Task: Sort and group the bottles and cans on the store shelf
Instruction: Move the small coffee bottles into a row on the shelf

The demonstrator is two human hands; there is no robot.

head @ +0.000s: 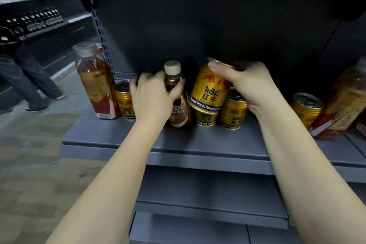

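My left hand (152,95) grips a small brown coffee bottle (177,103) with a cream cap, standing on the grey shelf (198,142). My right hand (243,83) holds a gold Red Bull can (208,89) by its top, tilted and lifted above another gold can (206,118). More gold cans stand at the left (123,101), just right of the middle (233,113) and at the right (305,108). A tall tea bottle (95,83) stands at the shelf's left end, and a second tea bottle (344,105) leans at the right.
Lower grey shelves (208,188) lie below the front edge. The dark back panel (198,25) closes the shelf behind. A person (25,69) walks in the aisle at the left, beside other stocked shelves (39,20).
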